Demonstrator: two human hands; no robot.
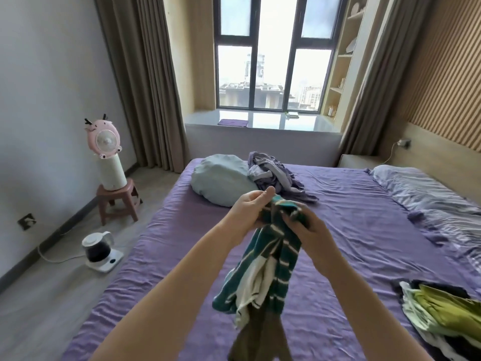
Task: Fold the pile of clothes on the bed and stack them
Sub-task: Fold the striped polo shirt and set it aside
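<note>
1. We hold a teal striped garment (270,259) up over the purple bed (351,230), both hands at its top edge.
2. Our left hand (250,207) pinches the fabric between thumb and curled fingers.
3. Our right hand (309,227) grips the same bunched top, fingers wrapped round it.
4. The garment hangs down between our forearms, a white and a brown piece dangling with it.
5. A pile of clothes (440,311) in green, white and black lies on the bed to our right.
6. Farther off, a crumpled lilac heap (273,170) touches a pale blue pillow (221,178).
</note>
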